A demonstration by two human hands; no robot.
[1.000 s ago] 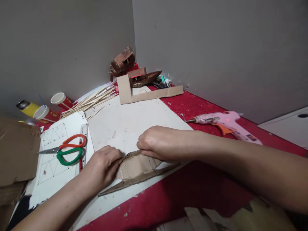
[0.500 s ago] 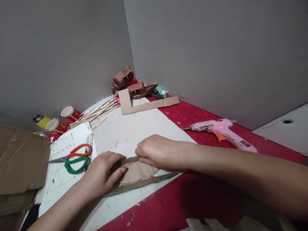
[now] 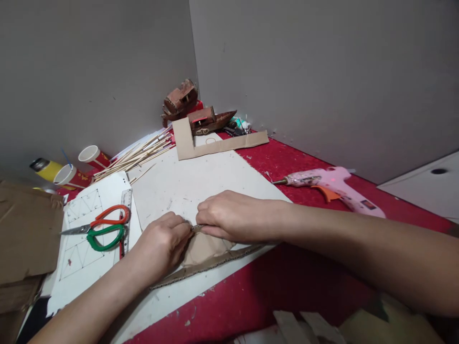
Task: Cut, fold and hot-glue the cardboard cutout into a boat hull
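A brown cardboard piece (image 3: 202, 251) with raised corrugated edges lies on the white board (image 3: 168, 191) in front of me. My left hand (image 3: 167, 241) is closed on its far edge at the left, fingers curled over the rim. Close beside it, my right hand (image 3: 225, 215) pinches the same far edge, thumb on the near side and fingers beyond. Both hands cover parts of that edge. The near edge of the cardboard runs free toward the lower left.
Scissors (image 3: 107, 227) and a ruler (image 3: 125, 205) lie on a drawn sheet (image 3: 81, 263) at left. A pink glue gun (image 3: 333, 184) rests on the red tabletop (image 3: 265, 167). Farther back are wooden sticks (image 3: 143, 150), paper cups (image 3: 91, 160), an L-shaped cardboard (image 3: 182, 143) and model boats (image 3: 211, 119).
My left hand has closed and shifted right along the far edge, nearer my right hand. The left thumb no longer shows stretched over the cardboard. The view has tilted slightly.
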